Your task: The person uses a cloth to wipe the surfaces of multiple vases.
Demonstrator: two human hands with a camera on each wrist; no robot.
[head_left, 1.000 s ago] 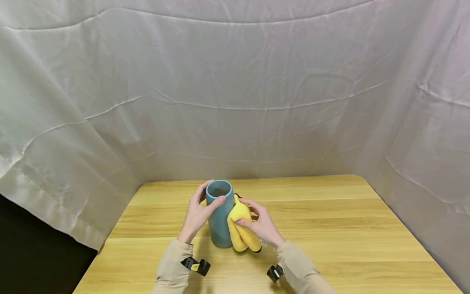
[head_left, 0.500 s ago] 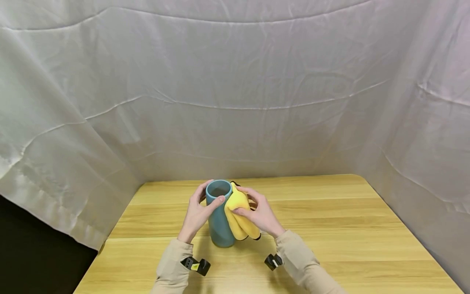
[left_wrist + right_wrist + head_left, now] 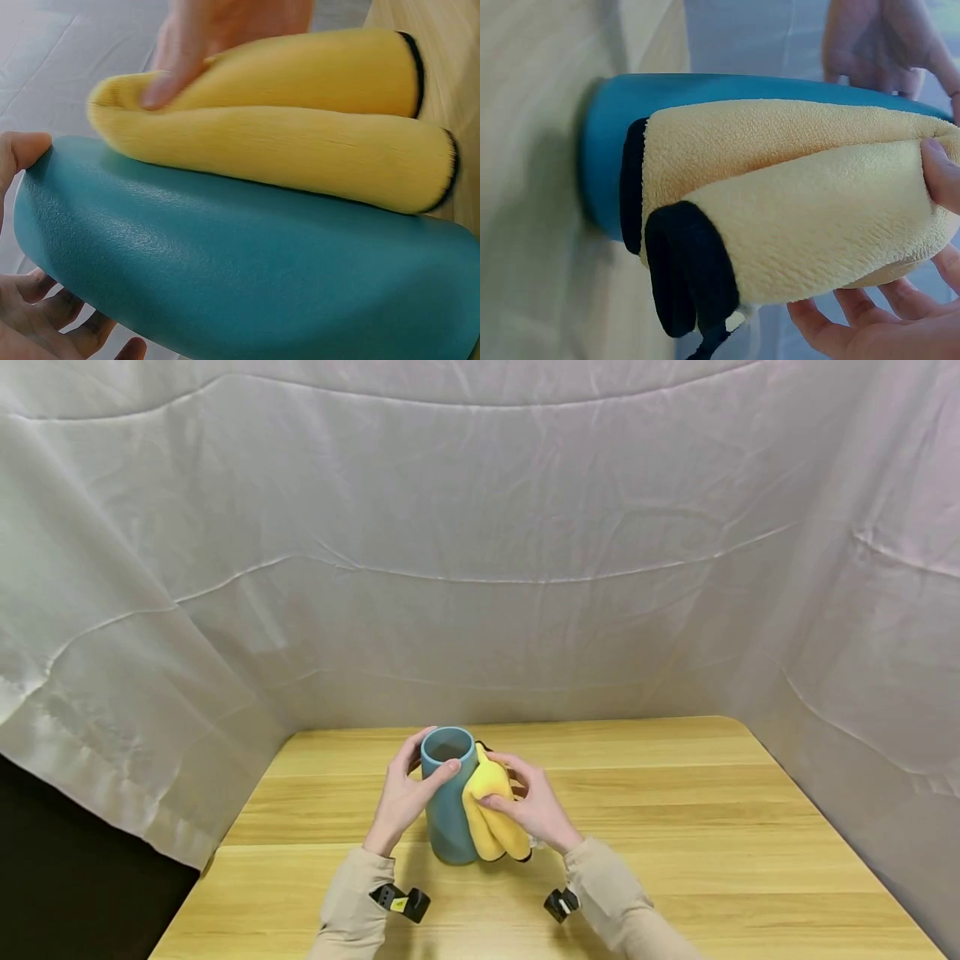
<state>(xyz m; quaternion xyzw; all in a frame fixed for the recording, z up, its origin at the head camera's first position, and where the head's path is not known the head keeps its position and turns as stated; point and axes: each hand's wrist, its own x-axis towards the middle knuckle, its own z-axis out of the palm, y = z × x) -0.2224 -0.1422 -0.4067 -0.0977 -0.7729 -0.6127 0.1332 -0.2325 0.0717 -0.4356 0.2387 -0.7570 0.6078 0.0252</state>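
A tall blue-green vase (image 3: 450,822) stands upright on the wooden table, its round mouth facing up. My left hand (image 3: 402,797) grips it near the rim from the left, thumb in front and fingers round the back. In my right hand (image 3: 542,808) is a yellow cloth (image 3: 491,827) with black edging, pinched between thumb and fingers. The folded cloth lies against the vase's right side. In the left wrist view the cloth (image 3: 285,154) runs along the vase (image 3: 225,255). From the right wrist, two folds of cloth (image 3: 817,217) hang down, hiding much of the vase (image 3: 604,165).
The wooden table (image 3: 712,835) stretches out on both sides of the vase. A pale grey curtain (image 3: 525,527) surrounds its back and sides. A black area (image 3: 75,868) shows at the lower left.
My right hand slid the cloth up along the vase's side, then brought it partway back down. The left hand and the vase have stayed in place.
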